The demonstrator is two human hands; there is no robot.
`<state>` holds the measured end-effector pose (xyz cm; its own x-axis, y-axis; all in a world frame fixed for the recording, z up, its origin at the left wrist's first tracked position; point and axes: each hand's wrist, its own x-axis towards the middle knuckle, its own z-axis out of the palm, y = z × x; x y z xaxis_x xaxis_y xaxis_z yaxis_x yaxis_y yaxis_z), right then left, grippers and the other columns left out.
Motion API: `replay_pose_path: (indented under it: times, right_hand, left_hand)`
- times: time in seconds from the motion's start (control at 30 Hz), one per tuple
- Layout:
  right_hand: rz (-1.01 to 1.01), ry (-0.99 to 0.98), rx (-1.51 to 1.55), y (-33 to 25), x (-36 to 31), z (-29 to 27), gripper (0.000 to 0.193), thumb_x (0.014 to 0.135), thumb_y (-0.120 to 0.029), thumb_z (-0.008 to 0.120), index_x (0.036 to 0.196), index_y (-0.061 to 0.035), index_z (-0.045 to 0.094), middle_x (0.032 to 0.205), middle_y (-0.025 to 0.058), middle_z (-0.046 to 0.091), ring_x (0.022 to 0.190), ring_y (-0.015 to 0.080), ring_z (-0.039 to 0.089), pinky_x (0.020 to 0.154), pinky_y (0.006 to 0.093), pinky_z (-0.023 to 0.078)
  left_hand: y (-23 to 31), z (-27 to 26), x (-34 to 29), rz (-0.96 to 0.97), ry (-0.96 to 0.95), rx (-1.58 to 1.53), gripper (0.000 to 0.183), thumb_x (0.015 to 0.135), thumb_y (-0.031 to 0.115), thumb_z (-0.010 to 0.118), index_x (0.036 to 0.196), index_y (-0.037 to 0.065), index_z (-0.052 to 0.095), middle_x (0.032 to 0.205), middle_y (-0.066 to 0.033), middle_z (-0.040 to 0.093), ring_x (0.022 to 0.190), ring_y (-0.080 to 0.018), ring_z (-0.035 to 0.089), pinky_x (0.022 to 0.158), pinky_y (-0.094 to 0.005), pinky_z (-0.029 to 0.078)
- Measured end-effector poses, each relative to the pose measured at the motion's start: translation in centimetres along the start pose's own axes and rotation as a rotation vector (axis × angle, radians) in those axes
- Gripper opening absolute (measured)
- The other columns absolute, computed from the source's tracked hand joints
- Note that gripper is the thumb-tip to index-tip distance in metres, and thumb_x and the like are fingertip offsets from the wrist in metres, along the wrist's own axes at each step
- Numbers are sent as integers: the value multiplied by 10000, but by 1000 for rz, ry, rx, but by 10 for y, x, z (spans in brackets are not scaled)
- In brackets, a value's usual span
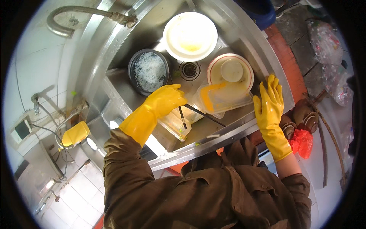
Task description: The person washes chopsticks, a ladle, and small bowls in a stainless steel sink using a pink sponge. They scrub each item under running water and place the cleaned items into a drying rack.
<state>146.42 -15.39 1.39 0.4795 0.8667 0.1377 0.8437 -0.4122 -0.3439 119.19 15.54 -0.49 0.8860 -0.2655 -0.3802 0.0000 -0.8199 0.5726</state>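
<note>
My left hand (167,102), in a yellow rubber glove, is closed around a pair of dark chopsticks (204,115) above the sink's near part. Below them lies a shallow clear container (179,131) with a yellowish tint. My right hand (271,100), also gloved in yellow, rests open on the sink's right rim, fingers stretched out. Between the hands sits a clear plastic box (228,100) with orange residue. A red-rimmed bowl (248,76) holds a small round cup (231,70). At the left stands a dark round pan (134,82) with whitish shreds (150,70) in it.
A large white bowl (190,32) stands at the back beside the drain (189,70). The metal tap (91,10) curves out over the far left rim. Food scraps lie near the front edge (213,136). Right of the sink are brown jars (306,116) and a red plastic bag (302,143).
</note>
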Motion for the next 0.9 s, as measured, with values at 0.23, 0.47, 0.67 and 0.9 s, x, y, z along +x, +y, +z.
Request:
replay_pose_path:
  times: [0.23,0.47,0.67,0.9]
  right_hand:
    - [-31,31,-31,7,-7,8,513,834,-157,743,1291,49,633,1519,286,498,1433,453,450,1211,516,331]
    - [372,-245,1027,-71,25,-5,417,926,-68,714,1329,15,643,1453,197,594,1349,295,569,1141,364,416]
    - [269,-397,1841,-155,49,-14,377,1026,-90,636,1384,20,591,1156,59,707,1031,107,650,883,235,515]
    - [355,-651,1685,-156,60,-20,254,1030,-114,630,1211,44,712,1025,46,731,868,94,667,782,236,527]
  left_hand:
    - [92,-33,-29,-258,694,-1057,394,1069,245,555,1349,-32,566,1208,-186,711,1114,-264,678,1023,-431,510]
    - [143,-46,-5,-323,943,-1678,533,1015,391,675,1344,-23,613,1034,-148,771,742,-167,720,782,-327,620]
    - [167,-37,-5,-201,846,-1767,449,1053,349,631,1305,-23,630,1109,-168,756,821,-212,745,789,-345,618]
    - [179,-14,-12,-446,844,-1787,403,1074,285,600,1339,-19,611,1171,-146,731,967,-223,736,866,-342,589]
